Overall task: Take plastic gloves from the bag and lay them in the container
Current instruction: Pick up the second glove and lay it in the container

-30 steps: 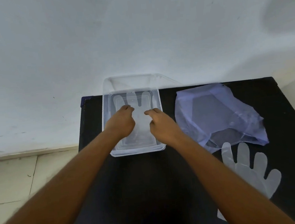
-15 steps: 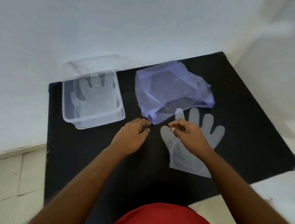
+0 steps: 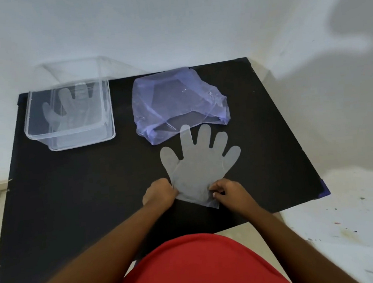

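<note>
Pinching the cuff of a flat glove [image 3: 200,165] on the dark surface [image 3: 73,196]

Both hands, left [image 3: 159,193] and right [image 3: 227,193], had fingers closed on its corners; such thin film might have folded or clung on the way to the container [image 3: 109,116], well apart; the bag [image 3: 177,101] lay just beyond.

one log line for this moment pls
both hands pinch glove cuff on table | another glove in container | bag behind

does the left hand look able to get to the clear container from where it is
Probably yes. The left hand pinches the glove cuff, and only bare black table lies between it and the open-topped container at the far left.
</note>
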